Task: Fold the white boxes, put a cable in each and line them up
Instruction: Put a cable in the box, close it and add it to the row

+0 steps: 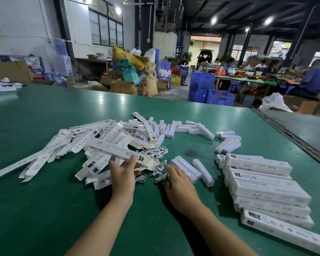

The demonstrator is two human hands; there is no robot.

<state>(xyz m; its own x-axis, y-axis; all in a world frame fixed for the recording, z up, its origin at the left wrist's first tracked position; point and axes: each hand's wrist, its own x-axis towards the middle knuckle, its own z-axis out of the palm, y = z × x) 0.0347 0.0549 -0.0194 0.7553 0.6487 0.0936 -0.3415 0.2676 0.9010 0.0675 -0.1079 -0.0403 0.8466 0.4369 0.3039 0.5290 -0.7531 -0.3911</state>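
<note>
Head view: a heap of flat white boxes lies on a green table, and everything else is placed from it. At the heap's near right edge the left hand holds one long flat box raised just above the others, with its fingers on the box's near side and the thumb hidden. Just right of the heap a tangle of white cables spreads toward the person. The right hand lies palm down on the near end of that tangle, touching a cable; whether it pinches the cable cannot be told. The two hands are near each other but apart. A few short white bars lie just right of this hand. Farther right of the heap, folded boxes sit in an overlapping row running toward the person. Beyond the heap's far right side, more white bars are scattered.
</note>
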